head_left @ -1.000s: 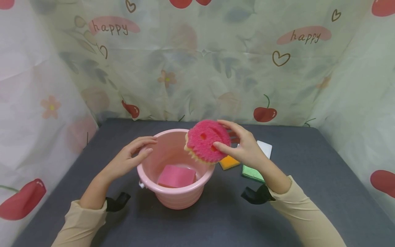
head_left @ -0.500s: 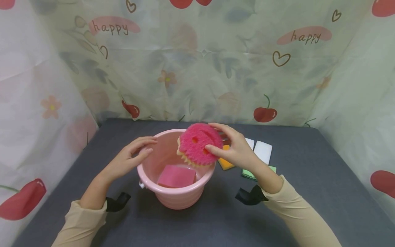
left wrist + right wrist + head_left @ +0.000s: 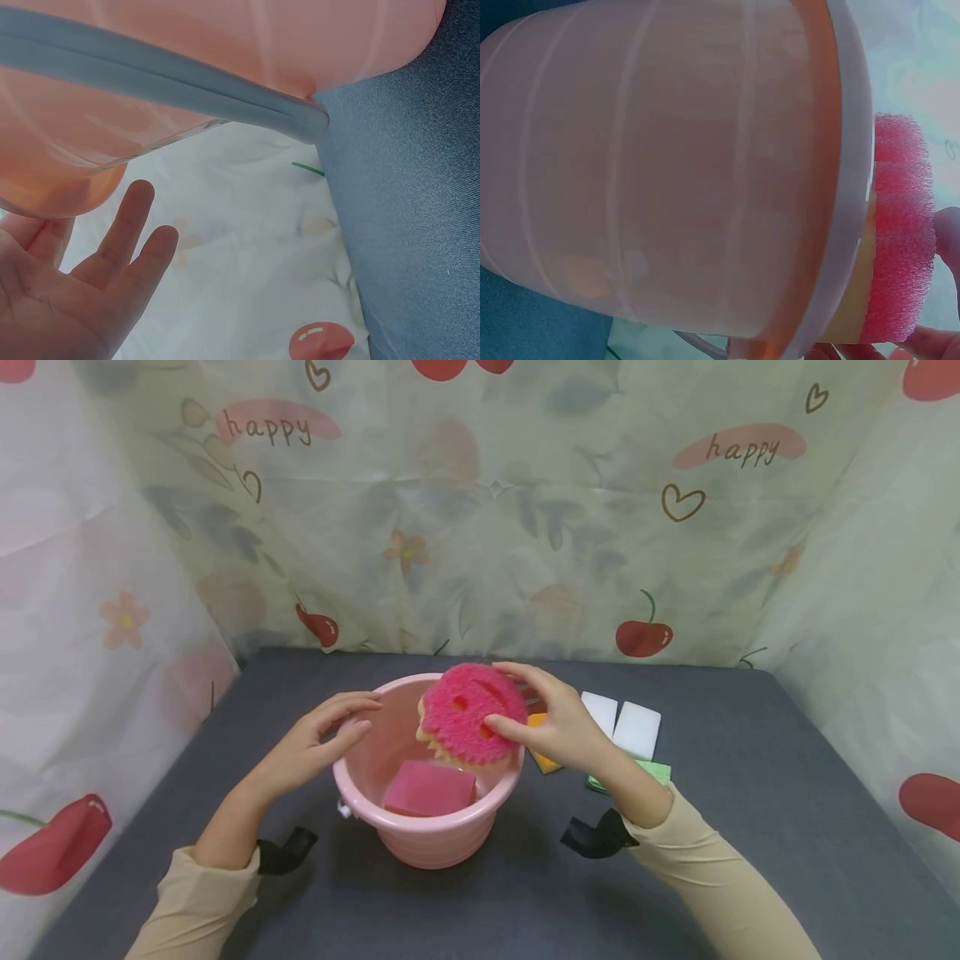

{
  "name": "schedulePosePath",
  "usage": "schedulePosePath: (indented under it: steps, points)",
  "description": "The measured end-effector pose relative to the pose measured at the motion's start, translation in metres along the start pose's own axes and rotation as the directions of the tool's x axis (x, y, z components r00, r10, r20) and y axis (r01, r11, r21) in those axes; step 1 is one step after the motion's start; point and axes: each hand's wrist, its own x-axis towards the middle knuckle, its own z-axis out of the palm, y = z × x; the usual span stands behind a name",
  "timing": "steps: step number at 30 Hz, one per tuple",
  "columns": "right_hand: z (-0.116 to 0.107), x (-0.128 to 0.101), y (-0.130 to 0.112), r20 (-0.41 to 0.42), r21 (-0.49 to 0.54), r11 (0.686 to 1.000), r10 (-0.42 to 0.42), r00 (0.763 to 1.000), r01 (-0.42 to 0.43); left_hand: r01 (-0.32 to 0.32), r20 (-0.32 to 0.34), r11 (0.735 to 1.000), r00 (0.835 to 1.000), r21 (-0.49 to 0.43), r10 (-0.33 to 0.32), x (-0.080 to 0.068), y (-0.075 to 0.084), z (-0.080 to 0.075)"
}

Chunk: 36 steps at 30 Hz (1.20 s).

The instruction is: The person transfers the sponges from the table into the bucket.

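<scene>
In the head view my right hand pinches a round pink scrubbing sponge with face-like cutouts and a yellowish backing. It holds the sponge tilted above the right side of a light pink bucket. The right wrist view shows the sponge's pink edge beyond the bucket rim, with fingertips against it. My left hand is at the bucket's left rim, its fingers fairly straight and touching or very near the rim. Inside the bucket lies a pink rectangular sponge.
To the right of the bucket, an orange sponge, two white pads and a green cloth or pad lie on the dark grey tabletop. A patterned curtain encloses the back and sides. The bucket has a grey handle.
My right hand has carried the round sponge left and slightly down, over the bucket, uncovering the white pads behind it. The left hand and the bucket have not moved.
</scene>
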Motion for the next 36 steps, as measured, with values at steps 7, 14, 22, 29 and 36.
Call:
schedulePosePath:
  steps: [7,14,22,29,36]
  points:
    - [0.005,0.002,0.003,0.015,0.002,1.000,-0.006,1.000,0.006,-0.003,0.000,1.000,1.000,0.003,0.003,0.000,0.000,0.000]
    - [0.009,0.004,0.002,0.022,-0.010,1.000,-0.025,0.999,0.025,-0.003,-0.001,1.000,1.000,0.000,0.003,0.000,0.000,0.000]
    - [0.013,0.006,0.001,0.040,-0.051,0.999,-0.008,0.999,0.010,0.000,0.002,1.000,1.000,-0.016,0.000,0.000,0.000,0.001]
    - [0.016,0.009,0.000,0.058,-0.097,0.995,0.017,0.998,-0.011,0.002,-0.003,1.000,1.000,-0.011,-0.002,0.000,0.001,0.001]
    - [0.018,0.011,0.000,0.073,-0.134,0.991,0.038,0.997,-0.028,0.001,-0.005,1.000,1.000,0.003,-0.001,0.000,0.001,0.001]
